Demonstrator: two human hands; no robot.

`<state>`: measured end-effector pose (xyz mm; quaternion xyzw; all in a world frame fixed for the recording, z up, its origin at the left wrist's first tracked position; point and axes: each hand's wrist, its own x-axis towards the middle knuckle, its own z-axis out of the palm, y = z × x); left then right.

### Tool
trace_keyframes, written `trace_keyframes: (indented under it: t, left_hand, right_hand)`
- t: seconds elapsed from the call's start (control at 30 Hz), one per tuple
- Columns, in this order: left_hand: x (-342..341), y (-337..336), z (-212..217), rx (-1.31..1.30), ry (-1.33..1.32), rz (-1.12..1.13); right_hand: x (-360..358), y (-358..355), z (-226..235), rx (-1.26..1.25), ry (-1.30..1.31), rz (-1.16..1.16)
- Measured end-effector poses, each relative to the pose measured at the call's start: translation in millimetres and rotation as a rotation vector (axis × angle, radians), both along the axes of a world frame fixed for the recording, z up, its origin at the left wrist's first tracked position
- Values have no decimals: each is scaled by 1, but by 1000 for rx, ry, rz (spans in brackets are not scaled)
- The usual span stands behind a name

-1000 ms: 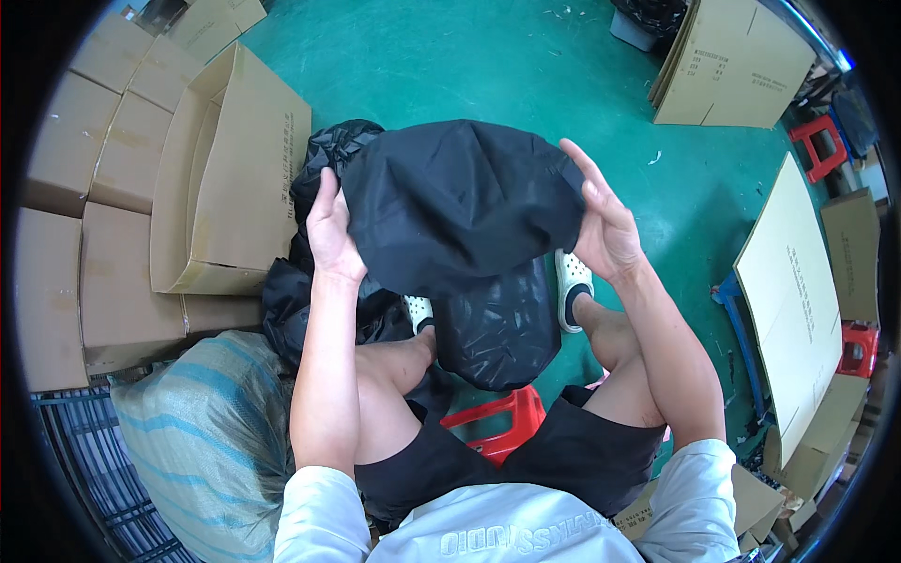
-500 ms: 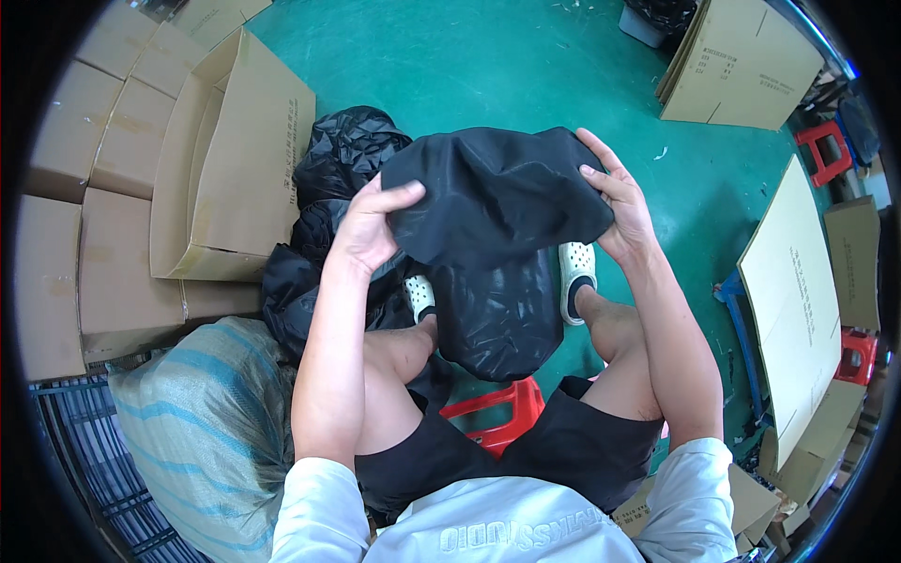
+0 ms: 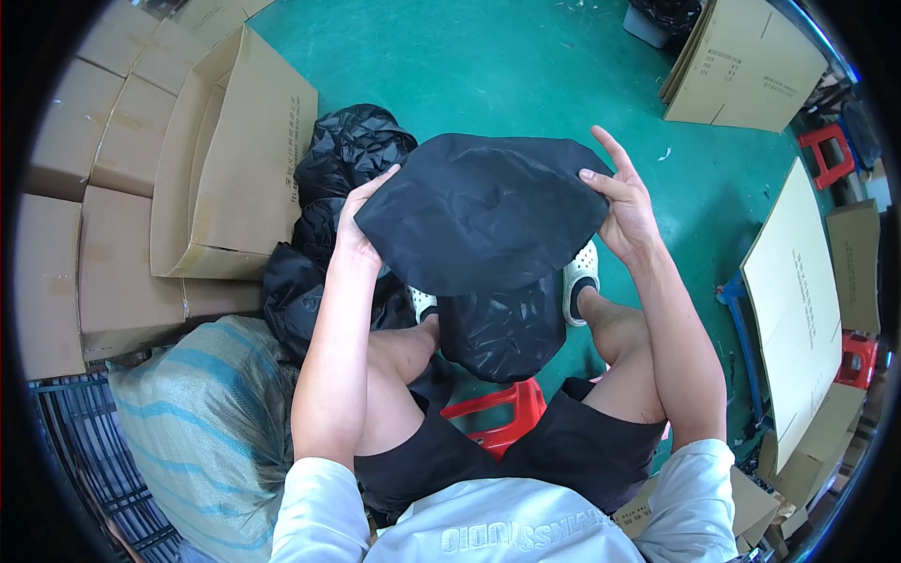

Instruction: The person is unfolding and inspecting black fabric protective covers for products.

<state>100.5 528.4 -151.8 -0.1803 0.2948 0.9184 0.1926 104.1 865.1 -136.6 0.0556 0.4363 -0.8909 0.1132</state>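
Item: black fabric piece point(image 3: 483, 211), round-edged, stretched flat above our knees between both hands, seemingly so its surface lies open to view. Left hand point(image 3: 355, 220) grips its left edge, fingers curled under; right hand point(image 3: 624, 202) holds the right edge, fingers spread. Just below the hands: glossy black plastic bags point(image 3: 502, 328). Left of the left hand: an open brown carton point(image 3: 235, 159), printed side illegible. Right of the right hand: flat cardboard sheets point(image 3: 793, 291).
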Motion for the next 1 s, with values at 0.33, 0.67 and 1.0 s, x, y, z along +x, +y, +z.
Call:
trace_keyframes:
  t: [0.33,0.67,1.0]
  left_hand:
    - [4,8,5,-97,-39,138]
    - [5,24,15,-111,-1,79]
    - [10,60,-1,-178,56,156]
  right_hand:
    - [-1,1,-5,55,-21,-36]
    - [4,11,-3,130,0,-189]
    - [21,7,-8,242,93,-135]
